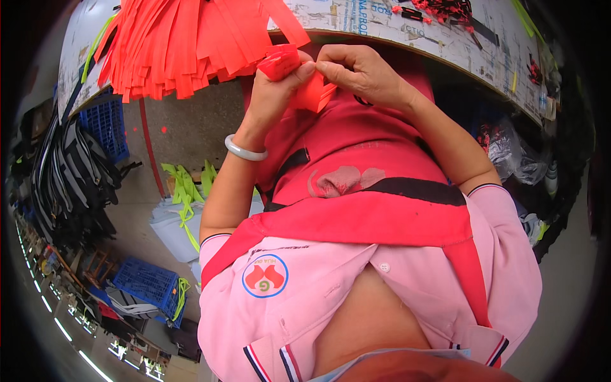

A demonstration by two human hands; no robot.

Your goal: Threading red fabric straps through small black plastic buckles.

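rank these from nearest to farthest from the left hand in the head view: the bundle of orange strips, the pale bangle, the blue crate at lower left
1. Pale bangle, on the wrist just below the left hand.
2. Bundle of orange strips, hanging off the table edge up and to the hand's left; close to the bangle's distance, so these two are nearly a tie.
3. Blue crate, far down on the floor at lower left.

Bright, even daylight-like indoor lighting with soft, weak shadows. Colours are vivid and the centre is sharp. Strong fisheye distortion bends the desk (445, 44) edge, and the corners fall into a black, blurred vignette.
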